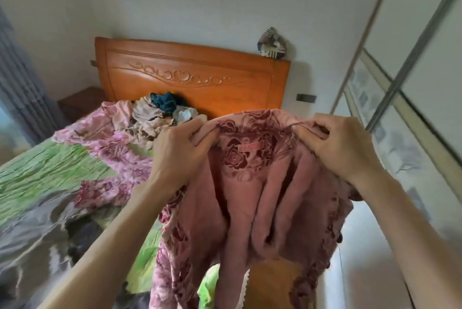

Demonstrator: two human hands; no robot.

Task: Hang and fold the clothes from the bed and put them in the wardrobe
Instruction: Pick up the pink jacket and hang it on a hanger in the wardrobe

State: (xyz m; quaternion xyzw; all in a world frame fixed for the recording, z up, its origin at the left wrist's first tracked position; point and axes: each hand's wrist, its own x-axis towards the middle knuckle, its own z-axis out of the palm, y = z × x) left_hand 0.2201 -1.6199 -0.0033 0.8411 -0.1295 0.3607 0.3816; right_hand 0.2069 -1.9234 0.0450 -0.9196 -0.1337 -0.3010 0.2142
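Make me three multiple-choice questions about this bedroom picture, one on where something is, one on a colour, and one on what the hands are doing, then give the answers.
1. Where is the pile of clothes?
A. on the floor
B. on the bed by the headboard
C. inside the wardrobe

2. What colour is the headboard?
A. orange-brown
B. white
C. black

3. How is the pink robe held?
A. by one hand
B. draped over a hanger
C. by both hands at the collar

Answers:
1 B, the pile of clothes lies on the bed below the headboard.
2 A, its carved wood is orange-brown.
3 C, the left hand and right hand each grip the pink robe beside its label.

pink rose-patterned garment (pixel 250 183), green bedspread (pixel 45 166)
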